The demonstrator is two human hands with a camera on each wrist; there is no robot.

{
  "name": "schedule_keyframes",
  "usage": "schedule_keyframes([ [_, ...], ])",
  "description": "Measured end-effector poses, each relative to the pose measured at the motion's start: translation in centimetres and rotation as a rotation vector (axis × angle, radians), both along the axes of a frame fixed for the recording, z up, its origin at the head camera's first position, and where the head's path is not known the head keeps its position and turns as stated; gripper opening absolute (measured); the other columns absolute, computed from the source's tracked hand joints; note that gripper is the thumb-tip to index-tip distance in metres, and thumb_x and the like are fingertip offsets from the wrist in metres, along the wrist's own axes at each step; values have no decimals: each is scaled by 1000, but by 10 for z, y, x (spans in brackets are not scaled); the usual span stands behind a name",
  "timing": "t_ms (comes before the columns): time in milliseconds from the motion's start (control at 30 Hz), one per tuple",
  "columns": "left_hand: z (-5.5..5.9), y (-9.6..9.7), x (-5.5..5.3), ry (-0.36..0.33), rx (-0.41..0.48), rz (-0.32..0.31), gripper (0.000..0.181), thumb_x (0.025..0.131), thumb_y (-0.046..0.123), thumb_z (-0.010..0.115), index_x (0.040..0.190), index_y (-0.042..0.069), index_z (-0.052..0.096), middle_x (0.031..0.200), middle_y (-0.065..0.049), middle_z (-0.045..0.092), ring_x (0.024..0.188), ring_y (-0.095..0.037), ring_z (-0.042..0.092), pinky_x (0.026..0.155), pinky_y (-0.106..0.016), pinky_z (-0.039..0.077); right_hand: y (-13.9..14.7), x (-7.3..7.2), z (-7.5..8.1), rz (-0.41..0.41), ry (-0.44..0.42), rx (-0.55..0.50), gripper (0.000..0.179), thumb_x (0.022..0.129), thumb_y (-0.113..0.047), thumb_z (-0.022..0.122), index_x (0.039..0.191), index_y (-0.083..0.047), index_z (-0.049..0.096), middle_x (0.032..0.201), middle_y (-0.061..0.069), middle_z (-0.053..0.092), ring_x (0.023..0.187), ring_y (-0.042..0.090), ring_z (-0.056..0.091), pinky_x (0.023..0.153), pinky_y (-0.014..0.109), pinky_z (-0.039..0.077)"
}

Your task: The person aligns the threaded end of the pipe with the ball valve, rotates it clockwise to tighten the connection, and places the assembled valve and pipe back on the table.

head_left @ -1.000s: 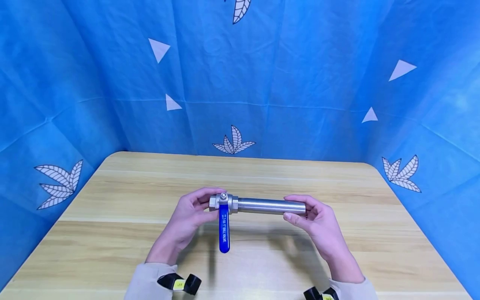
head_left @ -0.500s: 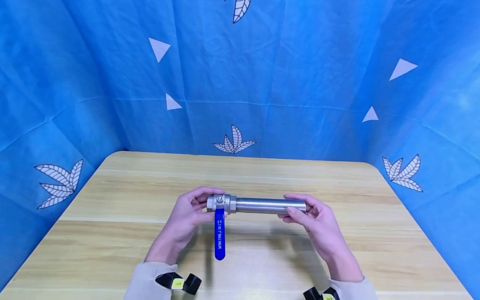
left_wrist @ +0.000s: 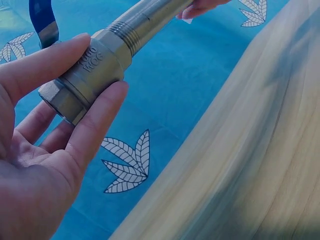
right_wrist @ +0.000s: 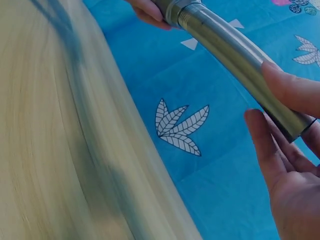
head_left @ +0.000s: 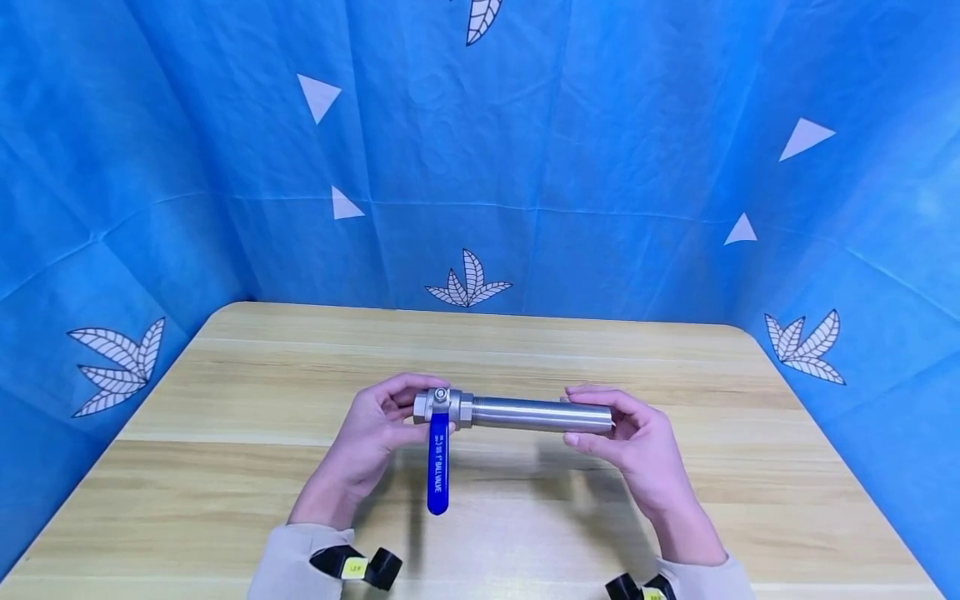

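My left hand (head_left: 372, 433) grips the body of a steel ball valve (head_left: 441, 402) between thumb and fingers. The valve's blue lever handle (head_left: 438, 467), lettered "BALL VALVE", points toward me. A bright steel pipe (head_left: 532, 412) runs rightward from the valve, its threaded end (left_wrist: 126, 36) in the valve's right socket with some thread exposed. Around the pipe's far right end, my right hand (head_left: 637, 437) holds it with thumb on the near side and fingers behind. Valve and pipe are held level above the wooden table (head_left: 300, 358), casting shadows on it.
Blue cloth (head_left: 585, 167) printed with white leaves and triangles hangs behind the table and along both sides. Black wrist devices with yellow labels (head_left: 355, 568) sit at the light sleeves (head_left: 300, 562).
The valve has shifted slightly left, its lever swinging a little lower and left. My right thumb rose onto the pipe, then returned to its near edge. The left hand barely moved.
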State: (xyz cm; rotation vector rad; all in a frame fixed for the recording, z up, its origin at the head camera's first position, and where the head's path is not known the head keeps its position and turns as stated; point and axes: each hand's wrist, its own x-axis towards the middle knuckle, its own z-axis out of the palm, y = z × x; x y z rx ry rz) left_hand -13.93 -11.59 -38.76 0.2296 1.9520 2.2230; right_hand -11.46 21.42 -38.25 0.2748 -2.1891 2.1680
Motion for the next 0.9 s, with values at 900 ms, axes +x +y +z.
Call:
schedule_keyframes([
  [900, 4, 3, 1, -82, -57, 76, 58, 81, -5, 85, 136, 5, 70, 124, -5, 79, 115, -22, 73, 109, -39, 48, -6, -1, 0, -37, -140, 24, 29, 95, -5, 79, 123, -6, 72, 95, -2, 70, 77, 10, 65, 70, 24, 59],
])
